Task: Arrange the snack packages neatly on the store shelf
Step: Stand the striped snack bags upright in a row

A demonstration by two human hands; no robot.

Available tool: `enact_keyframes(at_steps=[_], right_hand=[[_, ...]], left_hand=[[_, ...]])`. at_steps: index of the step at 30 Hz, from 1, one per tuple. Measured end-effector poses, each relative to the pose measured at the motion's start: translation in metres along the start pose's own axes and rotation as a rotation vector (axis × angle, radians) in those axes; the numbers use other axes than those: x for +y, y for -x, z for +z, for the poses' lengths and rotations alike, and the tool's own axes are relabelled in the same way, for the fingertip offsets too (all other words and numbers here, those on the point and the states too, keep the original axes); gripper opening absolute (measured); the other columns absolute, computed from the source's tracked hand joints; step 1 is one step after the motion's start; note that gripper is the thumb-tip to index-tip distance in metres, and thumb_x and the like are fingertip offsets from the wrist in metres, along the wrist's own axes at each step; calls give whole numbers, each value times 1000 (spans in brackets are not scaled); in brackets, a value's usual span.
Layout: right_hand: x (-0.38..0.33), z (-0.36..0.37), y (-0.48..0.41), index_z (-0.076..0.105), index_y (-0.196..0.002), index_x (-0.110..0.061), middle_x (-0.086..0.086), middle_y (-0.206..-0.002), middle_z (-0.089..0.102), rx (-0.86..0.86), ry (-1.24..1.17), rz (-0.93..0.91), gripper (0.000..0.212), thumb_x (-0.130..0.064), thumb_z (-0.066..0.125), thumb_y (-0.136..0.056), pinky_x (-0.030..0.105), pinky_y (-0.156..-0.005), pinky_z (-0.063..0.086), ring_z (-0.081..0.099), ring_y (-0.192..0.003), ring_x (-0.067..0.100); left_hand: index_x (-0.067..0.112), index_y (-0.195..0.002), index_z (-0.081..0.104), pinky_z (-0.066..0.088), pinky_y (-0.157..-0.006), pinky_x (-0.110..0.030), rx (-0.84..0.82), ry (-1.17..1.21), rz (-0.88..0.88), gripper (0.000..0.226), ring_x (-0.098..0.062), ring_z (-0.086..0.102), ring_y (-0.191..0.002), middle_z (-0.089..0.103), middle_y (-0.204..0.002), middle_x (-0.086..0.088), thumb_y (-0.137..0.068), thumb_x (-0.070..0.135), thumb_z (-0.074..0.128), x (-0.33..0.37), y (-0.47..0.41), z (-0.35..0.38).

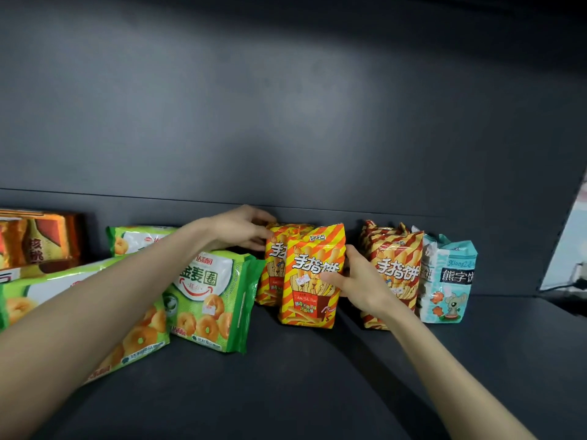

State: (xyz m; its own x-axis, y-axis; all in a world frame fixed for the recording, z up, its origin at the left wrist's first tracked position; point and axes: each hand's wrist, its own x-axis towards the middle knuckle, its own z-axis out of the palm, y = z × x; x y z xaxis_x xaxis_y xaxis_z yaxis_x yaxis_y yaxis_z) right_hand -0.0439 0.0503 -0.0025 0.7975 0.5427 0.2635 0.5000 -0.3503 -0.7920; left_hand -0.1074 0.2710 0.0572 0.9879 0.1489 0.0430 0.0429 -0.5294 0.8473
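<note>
Shelf (301,382) holds snack bags (206,300), mid-frame. Left hand (241,230) grips rear striped bag (273,271); right hand (359,281) grips front striped bag (313,277).

We list a dark grey, matte, flat back panel (190,128) filling the upper part of the view. We note a thin horizontal seam (349,211) crossing it low down. We list a dark grey, smooth shelf board (301,382) running toward us from the panel's foot. We record a soft pale patch of reflected light (305,96) on the panel's middle. At the right edge we note a bright, blurred opening (568,249) past the panel's slanted end; we cannot tell what it holds.
</note>
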Motion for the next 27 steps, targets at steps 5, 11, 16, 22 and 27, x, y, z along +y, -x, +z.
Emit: enact_keyframes(at_steps=[5, 11, 16, 22, 27], right_hand=[[-1, 1, -4, 38, -131, -12, 4, -130, 55, -27, 20, 3, 47, -19, 59, -90, 38, -92, 52, 55, -119, 21], [1, 6, -5, 34, -132, -11, -3, -122, 54, -65, 38, -2, 52, -24, 61, -89, 22, -82, 51, 55, -117, 18], [13, 14, -5, 18, -141, -23, -10, -126, 51, -241, -15, 34, 96, -19, 82, -69, 36, -101, 47, 52, -119, 12], [21, 24, -3, 4, -147, -30, -13, -126, 50, -250, -6, 7, 108, -12, 80, -72, 42, -106, 41, 49, -123, 13], [23, 17, -2, 5, -148, -28, -14, -124, 49, -217, 35, -28, 104, -14, 77, -75, 38, -106, 42, 49, -122, 13]], left_hand=[[12, -144, 30, 51, -95, -28, -100, 25, -33, 97, -23, 54, -120, 48, -138, -8, -64, 46, 73, 1, 1, 0], [16, -142, 31, 43, -67, -10, -22, -292, 16, 88, -12, 52, -107, 47, -130, 1, -71, 37, 78, 2, -1, 10], [16, -143, 25, 52, -83, -21, -93, -361, -4, 91, -16, 54, -112, 49, -134, -3, -72, 37, 78, 3, 0, 9], [15, -143, 23, 50, -70, -18, -148, -309, -8, 89, -8, 60, -92, 56, -104, 8, -74, 23, 78, 3, 0, 10], [20, -144, 19, 55, -90, -40, -196, -245, -26, 90, -27, 61, -111, 55, -124, -6, -75, 19, 77, 6, -1, 12]])
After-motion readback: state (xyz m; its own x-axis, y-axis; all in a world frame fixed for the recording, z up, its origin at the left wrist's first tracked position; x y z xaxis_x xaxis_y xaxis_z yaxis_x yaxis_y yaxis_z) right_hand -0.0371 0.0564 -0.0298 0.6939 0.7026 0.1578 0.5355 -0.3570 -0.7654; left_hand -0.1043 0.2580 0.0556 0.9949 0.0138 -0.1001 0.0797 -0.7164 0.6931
